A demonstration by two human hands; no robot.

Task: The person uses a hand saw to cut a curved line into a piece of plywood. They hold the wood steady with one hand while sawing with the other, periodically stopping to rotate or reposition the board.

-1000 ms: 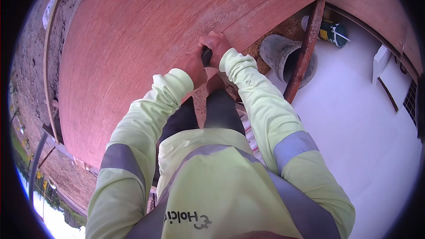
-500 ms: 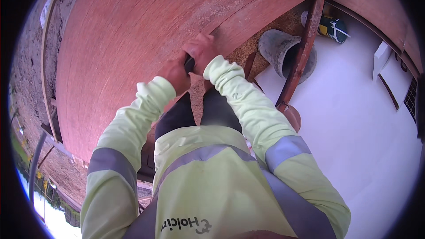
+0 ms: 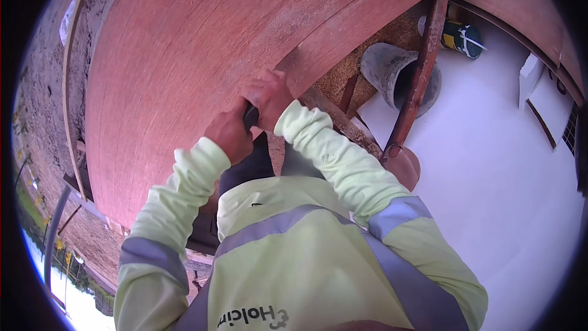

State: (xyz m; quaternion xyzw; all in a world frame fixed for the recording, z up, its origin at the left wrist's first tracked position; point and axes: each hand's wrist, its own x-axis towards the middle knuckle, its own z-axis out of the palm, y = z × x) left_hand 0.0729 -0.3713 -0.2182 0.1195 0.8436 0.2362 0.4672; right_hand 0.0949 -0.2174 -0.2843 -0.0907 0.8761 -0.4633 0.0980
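A large reddish-brown plywood sheet lies before me, with a long line like a cut running across it toward the upper right. Both my hands are closed together on the dark handle of a handsaw. My left hand grips the near side of the handle. Just beyond it, my right hand wraps the far side, close to the sheet's surface. Part of the grey blade shows past the right fingers, in the line; the rest of it is hidden. Pale sawdust is scattered along the line.
Right of the sheet, a grey bucket lies tipped on its side behind a reddish wooden bar. A green and yellow container is farther back. Sawdust covers the ground beside the bucket. A thin wooden strip stands at far left.
Both hands have drawn back toward my body and slightly left with the saw. More of the blade shows beyond the right hand now.
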